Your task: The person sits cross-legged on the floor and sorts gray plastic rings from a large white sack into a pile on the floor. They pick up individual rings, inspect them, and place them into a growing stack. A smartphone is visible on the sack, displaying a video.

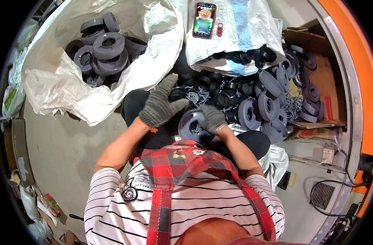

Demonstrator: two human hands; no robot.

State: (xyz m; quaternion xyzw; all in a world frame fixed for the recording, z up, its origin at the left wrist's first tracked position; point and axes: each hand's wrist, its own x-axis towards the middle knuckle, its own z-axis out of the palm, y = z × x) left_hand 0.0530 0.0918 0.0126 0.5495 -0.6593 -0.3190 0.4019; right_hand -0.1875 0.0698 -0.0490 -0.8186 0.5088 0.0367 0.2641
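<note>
My left hand point(161, 103), in a grey knitted glove, is open with fingers stretched and thumb apart, holding nothing, beside a dark round cap point(178, 93). My right hand point(213, 119), gloved alike, is closed on the rim of a grey plastic ring point(185, 127) in front of my lap. Through the ring's hole, small light-grey pieces can be seen. Just beyond both hands spreads a heap of black round caps point(224, 99) and small grey plug-like pieces point(200, 95). To the right of it, more grey rings point(247, 113) are piled up.
A large white woven sack point(101, 107) at the far left holds several grey rings point(109, 45). On another white sack point(251, 34), with black parts at its mouth, lies a lit phone point(204, 21). A cardboard box point(326, 94) and an orange frame point(358, 45) stand right. Black cable point(313, 200) hangs lower right.
</note>
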